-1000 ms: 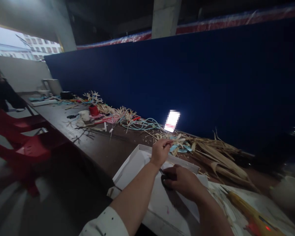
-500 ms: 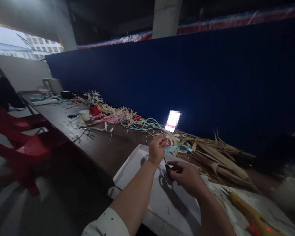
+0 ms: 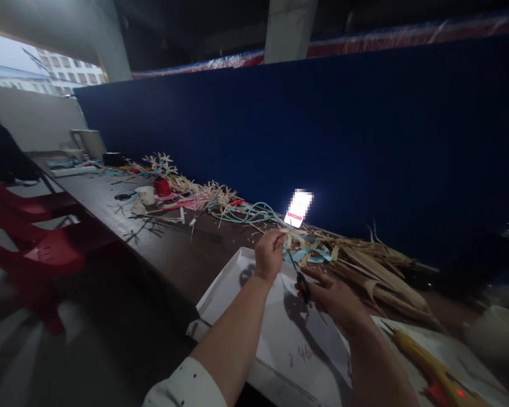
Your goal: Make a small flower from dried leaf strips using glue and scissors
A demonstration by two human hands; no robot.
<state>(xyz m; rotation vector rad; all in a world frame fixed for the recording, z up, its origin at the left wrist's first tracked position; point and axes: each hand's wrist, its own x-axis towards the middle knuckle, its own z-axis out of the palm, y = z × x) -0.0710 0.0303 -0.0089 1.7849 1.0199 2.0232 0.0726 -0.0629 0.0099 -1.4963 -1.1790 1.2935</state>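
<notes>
Over a white tray (image 3: 224, 282) on the dark surface (image 3: 169, 254): both hands up, working a dried strip with scissors.

Left hand (image 3: 270, 255) pinches a pale dried strip (image 3: 289, 233) between fingers, raised above the tray's far edge. Right hand (image 3: 335, 295) grips small dark scissors (image 3: 302, 278), blades angled up toward the strip, just beside the left hand. Dried husk pile (image 3: 377, 271) lies behind, near a lit phone (image 3: 298, 208). Yellow glue gun (image 3: 432, 367) sits far right. Red chairs (image 3: 38, 237) left.

Two hands (image 3: 270, 257) (image 3: 333, 294) — one white tray (image 3: 233, 282), one glue gun (image 3: 432, 370), two red chairs (image 3: 46, 249) (image 3: 21, 206)
</notes>
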